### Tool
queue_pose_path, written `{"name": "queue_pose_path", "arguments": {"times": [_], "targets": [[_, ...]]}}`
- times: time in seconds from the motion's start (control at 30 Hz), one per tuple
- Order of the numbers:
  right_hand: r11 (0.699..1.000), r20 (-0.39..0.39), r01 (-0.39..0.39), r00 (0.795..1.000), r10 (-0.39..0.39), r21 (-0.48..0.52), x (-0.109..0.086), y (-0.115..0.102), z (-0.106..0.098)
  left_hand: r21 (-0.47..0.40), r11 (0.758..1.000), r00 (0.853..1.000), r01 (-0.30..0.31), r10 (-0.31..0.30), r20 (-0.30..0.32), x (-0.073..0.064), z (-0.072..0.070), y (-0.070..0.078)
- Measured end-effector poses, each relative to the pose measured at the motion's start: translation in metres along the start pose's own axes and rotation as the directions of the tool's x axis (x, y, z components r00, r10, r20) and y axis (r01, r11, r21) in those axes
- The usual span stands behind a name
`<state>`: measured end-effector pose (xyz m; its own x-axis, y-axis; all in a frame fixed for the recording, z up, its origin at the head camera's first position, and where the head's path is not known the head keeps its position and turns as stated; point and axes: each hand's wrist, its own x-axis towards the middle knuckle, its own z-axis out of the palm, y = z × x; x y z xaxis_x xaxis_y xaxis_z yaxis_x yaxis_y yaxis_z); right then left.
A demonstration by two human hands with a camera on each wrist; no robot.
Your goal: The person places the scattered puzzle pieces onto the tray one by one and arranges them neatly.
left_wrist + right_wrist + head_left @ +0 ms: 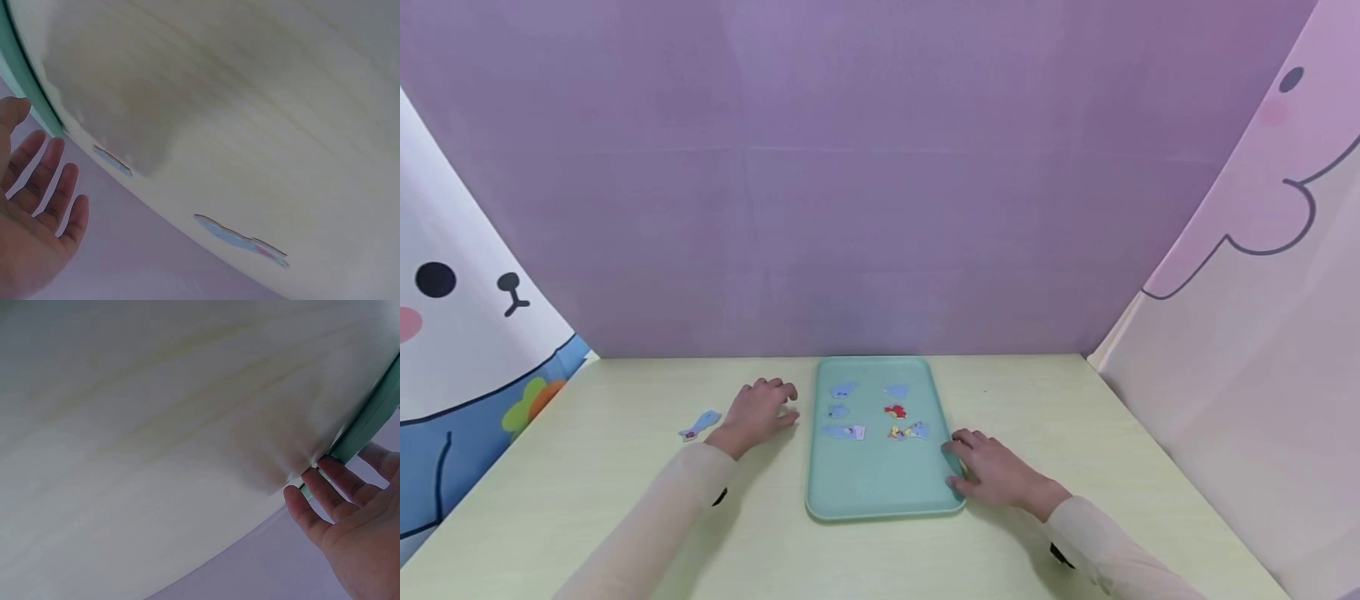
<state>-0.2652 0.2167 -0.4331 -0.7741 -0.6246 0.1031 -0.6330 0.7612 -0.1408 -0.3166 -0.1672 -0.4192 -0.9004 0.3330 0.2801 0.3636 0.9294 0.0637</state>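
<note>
A green tray (883, 483) lies on the table between my hands, bearing several small flat printed cardboard pieces, among them a red one (896, 412) and a blue and yellow one (908, 431). My left hand (756, 417) hovers left of the tray, fingers relaxed and apart, holding nothing. Left of it lies a blue cardboard piece (700, 425) with a pinkish end. The left wrist view shows another blue piece (112, 160) on the table, which the left hand hides in the head view. At the tray's right rim, my right hand (1000, 473) rests with loosely bent fingers (331, 494).
The pale wooden table (1037, 400) extends to both sides of the tray. A purple cloth wall (880, 183) rises along the table's back edge. Printed cartoon curtains (475, 350) stand at the left and right.
</note>
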Motion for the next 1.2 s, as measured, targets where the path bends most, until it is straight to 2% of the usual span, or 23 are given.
{"name": "queue_pose_path", "arguments": {"times": [0.33, 0.67, 0.9, 1.2], "targets": [[1.0, -0.002, 0.0, 1.0, 0.0, 0.007, 0.0, 0.0, 0.0, 0.004, 0.992, 0.992, 0.124, -0.124, 0.008, 0.002, 0.004, -0.017], [1.0, -0.001, -0.004, 1.0, 0.004, -0.003, 0.001, 0.001, 0.002, 0.005, 0.981, 0.98, 0.195, -0.195, 0.038, 0.006, 0.006, -0.027], [1.0, -0.006, -0.004, 1.0, 0.004, 0.0, 0.0, 0.001, 0.0, -0.004, 0.981, 0.981, 0.192, -0.192, 0.031, 0.006, 0.006, -0.033], [1.0, -0.01, 0.004, 1.0, -0.004, -0.005, 0.0, 0.0, 0.001, -0.02, 0.978, 0.976, 0.209, -0.207, 0.068, 0.006, 0.006, -0.037]]}}
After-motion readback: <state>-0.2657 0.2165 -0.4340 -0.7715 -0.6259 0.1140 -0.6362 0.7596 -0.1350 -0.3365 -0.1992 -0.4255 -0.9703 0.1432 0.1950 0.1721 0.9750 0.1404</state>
